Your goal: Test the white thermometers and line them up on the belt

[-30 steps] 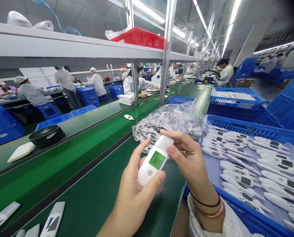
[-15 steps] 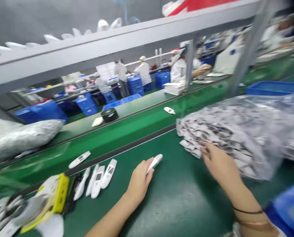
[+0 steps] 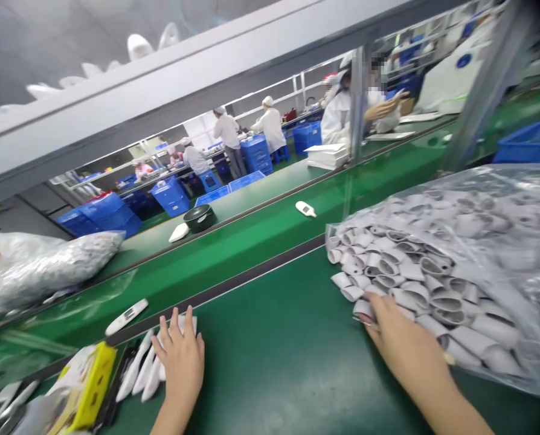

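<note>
My left hand (image 3: pixel 182 356) is spread over a row of white thermometer-like devices (image 3: pixel 150 377), its palm down and fingers apart. It partly hides them. At the edge of a pile of grey oval plastic sleeves (image 3: pixel 415 269), my right hand (image 3: pixel 401 338) has its thumb and fingers closed on one grey sleeve (image 3: pixel 362 311). The pile spills from a clear plastic bag (image 3: pixel 491 235). Another white device with a small dark screen (image 3: pixel 127 317) lies on the green belt, left of my left hand.
A yellow holder (image 3: pixel 91 383) with white parts stands at lower left. On the green conveyor belt (image 3: pixel 247 241) lies one more white device (image 3: pixel 305 209). Beyond are a dark round bowl (image 3: pixel 199 217), a silvery bag (image 3: pixel 61 266) and co-workers. A metal post (image 3: pixel 482 90) rises at right.
My left hand has moved left from mid-table to the device row, and its fingers have opened off the white device it held. My right hand remains at the sleeves. The camera view has shifted.
</note>
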